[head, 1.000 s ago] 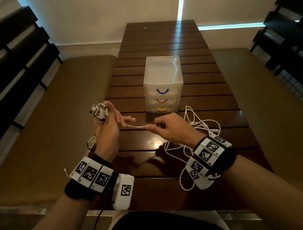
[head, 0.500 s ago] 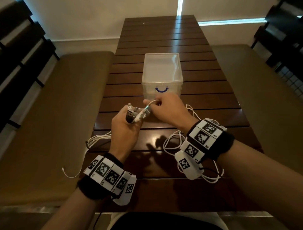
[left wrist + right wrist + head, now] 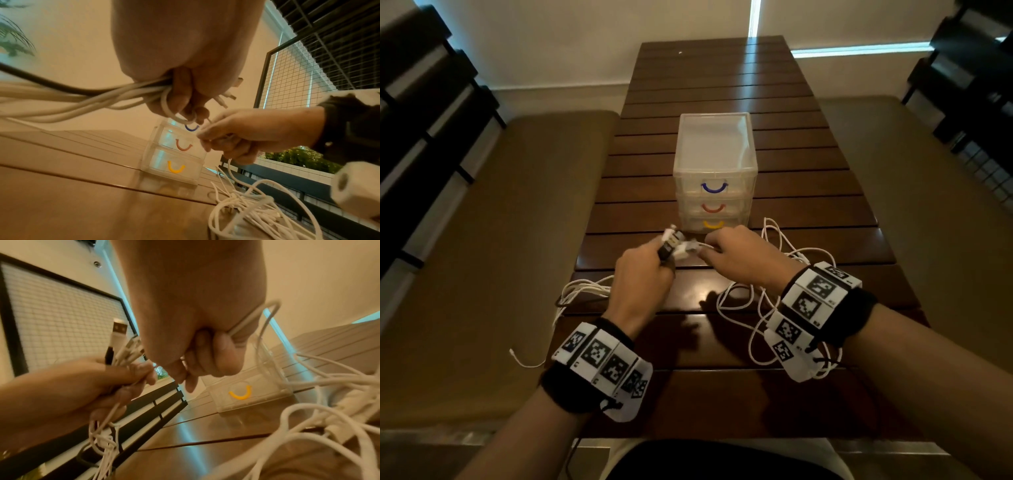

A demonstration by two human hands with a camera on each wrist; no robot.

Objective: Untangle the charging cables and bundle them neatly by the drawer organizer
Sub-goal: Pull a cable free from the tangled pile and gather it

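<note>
Far left, a loose cable end [image 3: 525, 361] hangs off the table [image 3: 722, 85] edge, over the bench [image 3: 482, 240].

My left hand [image 3: 643, 277] is fisted tight round a bundle of cables [image 3: 86, 95], several white and one black. The fingers [image 3: 180, 97] are fully curled; one white strand loops round a finger from below. The plug ends [image 3: 673, 243] stick out the top of the fist, a black one and a few white ones, fanned slightly. The tails trail back to the left side of the table in a slack heap [image 3: 582, 291].

My right hand [image 3: 739, 257] is just beside the left, knuckles nearly touching. Its fingers are curled in, pinching a thin white cable [image 3: 252, 316] that passes through the fist and arcs out to the right. I cannot tell from the head view whether it touches the plug ends.

Behind both hands stands the clear drawer organizer [image 3: 715, 147], three drawers with blue, red and yellow handles, all closed.

To the right, a tangle of white cables [image 3: 784, 260] lies on the table near the organizer, under and past my right wrist.
</note>
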